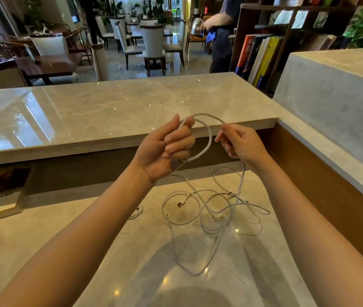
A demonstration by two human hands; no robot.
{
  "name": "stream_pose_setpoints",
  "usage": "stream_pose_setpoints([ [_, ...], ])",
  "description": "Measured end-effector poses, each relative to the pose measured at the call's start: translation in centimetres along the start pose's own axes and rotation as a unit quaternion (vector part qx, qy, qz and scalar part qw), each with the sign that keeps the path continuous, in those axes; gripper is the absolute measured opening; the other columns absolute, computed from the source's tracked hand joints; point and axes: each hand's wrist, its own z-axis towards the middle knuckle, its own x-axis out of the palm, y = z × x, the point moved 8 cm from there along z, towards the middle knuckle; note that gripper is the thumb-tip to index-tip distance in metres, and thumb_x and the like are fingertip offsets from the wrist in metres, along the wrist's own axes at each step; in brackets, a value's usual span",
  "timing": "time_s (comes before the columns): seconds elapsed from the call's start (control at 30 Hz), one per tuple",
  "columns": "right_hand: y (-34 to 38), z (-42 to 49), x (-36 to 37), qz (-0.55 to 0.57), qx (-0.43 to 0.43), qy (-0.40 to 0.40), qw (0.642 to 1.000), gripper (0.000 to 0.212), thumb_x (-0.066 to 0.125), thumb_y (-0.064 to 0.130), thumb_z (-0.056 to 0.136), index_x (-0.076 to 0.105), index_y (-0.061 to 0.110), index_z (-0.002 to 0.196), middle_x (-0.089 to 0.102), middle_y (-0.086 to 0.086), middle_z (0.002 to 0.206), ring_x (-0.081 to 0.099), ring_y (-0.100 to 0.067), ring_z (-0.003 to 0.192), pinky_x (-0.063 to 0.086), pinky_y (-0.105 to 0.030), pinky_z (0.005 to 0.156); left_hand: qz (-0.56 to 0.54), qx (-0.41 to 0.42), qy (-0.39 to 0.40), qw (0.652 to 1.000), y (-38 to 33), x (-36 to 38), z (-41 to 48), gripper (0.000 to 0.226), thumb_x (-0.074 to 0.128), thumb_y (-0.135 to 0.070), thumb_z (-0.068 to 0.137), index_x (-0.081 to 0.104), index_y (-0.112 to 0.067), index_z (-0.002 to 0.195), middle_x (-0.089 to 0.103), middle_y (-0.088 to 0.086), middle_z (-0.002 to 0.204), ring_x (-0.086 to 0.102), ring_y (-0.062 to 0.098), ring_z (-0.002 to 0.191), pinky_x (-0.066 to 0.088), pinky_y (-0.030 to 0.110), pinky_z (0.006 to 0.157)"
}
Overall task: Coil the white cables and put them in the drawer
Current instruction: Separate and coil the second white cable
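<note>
The left hand (167, 147) was curled shut round the first loop of a white cable (209, 138), and across the arc the right hand (240, 142) pinched the same strand in a narrow grip. From there its tail dropped to the loose white cables (216, 213) tangled on the counter (131, 251). Light, limp, likely to snag; best taken near the plug end.

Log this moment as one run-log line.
step: coiling | left hand: holds first loop of white cable | right hand: pinches same cable, feeding | loose cables: tangled on lower counter | drawer: not visible
</note>
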Motion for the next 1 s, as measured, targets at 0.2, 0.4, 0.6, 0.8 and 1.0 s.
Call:
stream_pose_setpoints([
  [0.2, -5.1, -1.7, 4.1, 0.009, 0.117, 0.049, 0.992, 0.051, 0.031, 0.049, 0.095, 0.062, 0.01, 0.088, 0.051, 0.001, 0.053, 0.038, -0.005, 0.038, 0.03, -0.018, 0.036, 0.009, 0.072, -0.034, 0.997, -0.8, 0.3, 0.8, 0.032, 0.041, -0.017, 0.097, 0.043, 0.0, 0.123, 0.056, 0.011, 0.066, 0.045, 0.015, 0.053, 0.039, 0.023, 0.053],
  [0.4, -8.2, -3.6, 6.5, 0.004, 0.204, 0.085, 0.975, 0.039, 0.037, 0.042, 0.098, 0.055, 0.009, 0.092, 0.049, -0.001, 0.059, 0.038, -0.006, 0.039, 0.033, -0.02, 0.036, 0.067, 0.228, -0.1, 0.966, -3.6, -0.3, 0.3, 0.019, 0.051, -0.019, 0.089, 0.061, -0.011, 0.103, 0.058, -0.001, 0.064, 0.05, 0.009, 0.052, 0.042, 0.02, 0.05],
  [0.6, -4.6, -4.2, 9.7, -0.415, 0.065, 0.188, 0.888, 0.026, 0.041, 0.037, 0.098, 0.05, 0.013, 0.098, 0.061, -0.004, 0.085, 0.059, -0.021, 0.072, 0.047, -0.035, 0.062, 0.489, 0.217, -0.335, 0.775, -5.8, -2.6, -1.8, 0.015, 0.045, -0.018, 0.097, 0.059, -0.012, 0.1, 0.062, -0.001, 0.072, 0.057, 0.01, 0.066, 0.049, 0.02, 0.064],
  [0.8, 4.8, -4.1, 9.9, -0.497, -0.21, 0.072, 0.839, 0.018, 0.052, 0.028, 0.093, 0.063, 0.014, 0.095, 0.068, -0.004, 0.083, 0.062, -0.023, 0.072, 0.045, -0.034, 0.059, 0.788, 0.065, -0.365, 0.491, -4.4, -4.6, -2.4, 0.017, 0.049, -0.026, 0.095, 0.058, -0.014, 0.09, 0.061, 0.001, 0.073, 0.06, 0.019, 0.068, 0.05, 0.039, 0.07],
  [1.0, 6.3, -2.6, 6.4, -0.473, -0.235, 0.055, 0.847, 0.026, 0.061, 0.038, 0.086, 0.069, 0.013, 0.088, 0.065, 0.0, 0.074, 0.054, -0.014, 0.064, 0.039, -0.027, 0.057, 0.675, -0.073, -0.314, 0.664, -2.4, -5.5, -3.6, 0.03, 0.034, -0.028, 0.1, 0.052, -0.013, 0.083, 0.047, -0.004, 0.058, 0.041, 0.005, 0.044, 0.035, 0.017, 0.046],
])
